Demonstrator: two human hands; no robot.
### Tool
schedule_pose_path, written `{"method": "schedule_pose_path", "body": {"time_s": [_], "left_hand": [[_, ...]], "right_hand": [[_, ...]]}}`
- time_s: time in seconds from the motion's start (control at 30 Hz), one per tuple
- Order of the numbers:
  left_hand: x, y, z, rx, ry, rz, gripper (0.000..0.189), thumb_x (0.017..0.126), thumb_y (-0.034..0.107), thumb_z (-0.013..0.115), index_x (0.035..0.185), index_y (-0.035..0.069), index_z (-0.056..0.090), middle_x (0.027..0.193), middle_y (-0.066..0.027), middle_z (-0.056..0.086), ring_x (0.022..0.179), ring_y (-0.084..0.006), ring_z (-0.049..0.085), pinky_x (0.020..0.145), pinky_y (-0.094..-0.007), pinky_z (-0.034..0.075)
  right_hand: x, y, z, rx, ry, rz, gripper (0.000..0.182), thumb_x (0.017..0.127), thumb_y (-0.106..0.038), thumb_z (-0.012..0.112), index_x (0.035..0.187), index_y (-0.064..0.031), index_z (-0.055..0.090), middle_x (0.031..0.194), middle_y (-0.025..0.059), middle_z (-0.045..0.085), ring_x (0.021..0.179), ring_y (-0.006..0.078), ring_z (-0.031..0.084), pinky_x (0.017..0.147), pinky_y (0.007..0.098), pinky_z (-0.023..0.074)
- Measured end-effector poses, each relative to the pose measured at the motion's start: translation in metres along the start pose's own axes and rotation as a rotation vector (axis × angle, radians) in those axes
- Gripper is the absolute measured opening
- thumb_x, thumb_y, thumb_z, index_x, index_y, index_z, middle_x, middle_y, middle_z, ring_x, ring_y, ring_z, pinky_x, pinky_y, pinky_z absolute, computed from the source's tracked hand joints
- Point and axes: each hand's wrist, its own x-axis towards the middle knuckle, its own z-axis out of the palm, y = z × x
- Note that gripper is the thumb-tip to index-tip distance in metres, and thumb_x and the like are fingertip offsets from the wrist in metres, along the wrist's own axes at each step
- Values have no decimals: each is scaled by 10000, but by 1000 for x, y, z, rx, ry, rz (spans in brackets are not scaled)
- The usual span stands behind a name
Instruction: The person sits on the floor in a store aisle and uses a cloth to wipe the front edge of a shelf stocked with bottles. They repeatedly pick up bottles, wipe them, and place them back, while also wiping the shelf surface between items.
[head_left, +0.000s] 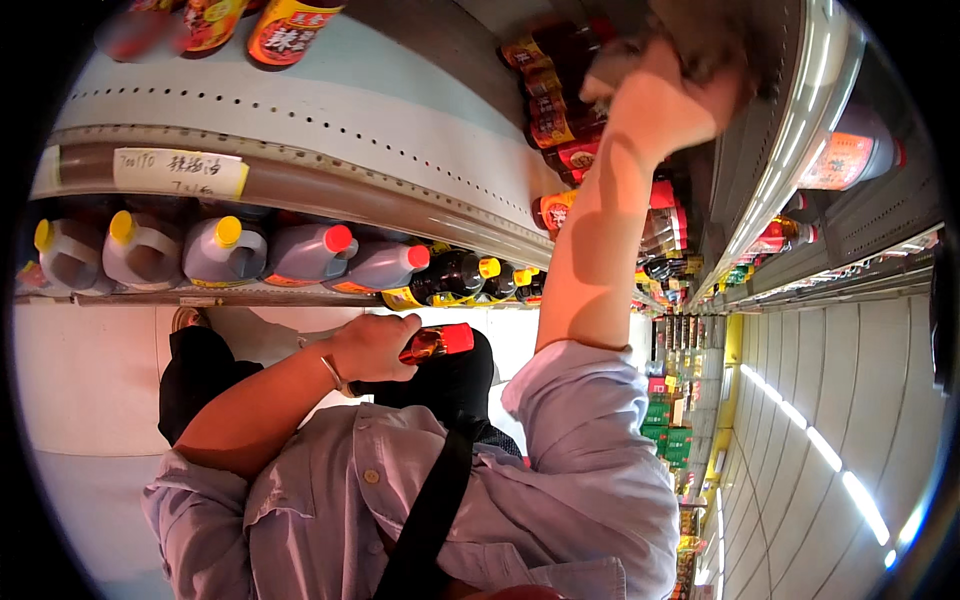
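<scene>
My left hand (375, 346), with a bracelet at the wrist, is closed around a small bottle with a red cap (458, 338), held low in front of the lower shelf. The bottle contains a reddish-brown liquid. My right arm reaches up into the shelf, where my right hand (667, 97) is blurred and partly in shadow. A dark, blurred thing (701, 37) lies against its fingers; whether they hold it cannot be told. Beside that hand, red-labelled bottles (551, 120) stand in a row. More labelled bottles (289, 34) are on the pale perforated shelf (315, 142).
Large jugs with yellow or red caps (225, 251) and dark bottles (450, 276) line the lower shelf. A shelf edge (390, 202) with a written tag runs between the levels. Another shelf edge (795, 142) is close to my right hand. Green boxes (667, 435) are stacked farther off.
</scene>
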Motion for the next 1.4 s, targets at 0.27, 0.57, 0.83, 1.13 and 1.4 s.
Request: {"method": "schedule_pose_path", "body": {"time_s": [0.27,0.57,0.83,1.13,1.4], "left_hand": [[5,-2,2,-3,-11,7,455,643,308,614,939,-3,466,775,-186,586,725,-332,583,672,-400,468],[-12,9,-8,-17,-48,22,464,640,299,613,954,-8,463,795,-182,585,744,-334,578,679,-400,463],[-22,2,-10,17,-1,18,473,639,320,619,943,-7,461,771,-187,580,732,-337,578,676,-399,463],[-5,-2,-6,21,13,-5,455,634,306,621,922,-12,467,763,-188,581,720,-336,579,665,-398,465],[-7,-3,5,-1,-22,11,440,632,331,628,888,4,484,752,-201,564,709,-344,570,654,-402,459]], "right_hand": [[-21,51,-39,308,187,403,406,655,-7,587,1045,43,483,958,128,555,811,217,561,700,331,464],[4,78,-62,616,465,857,218,735,-76,446,910,34,514,912,163,538,707,246,539,618,381,473],[-2,1,13,500,166,379,280,653,62,498,928,29,538,785,126,550,629,213,513,550,292,426],[-10,25,-1,145,62,174,401,633,27,621,1023,26,530,925,122,584,864,207,555,761,320,450],[-6,55,-38,753,313,640,334,626,70,514,958,47,483,930,125,569,768,234,568,680,359,489]]}}
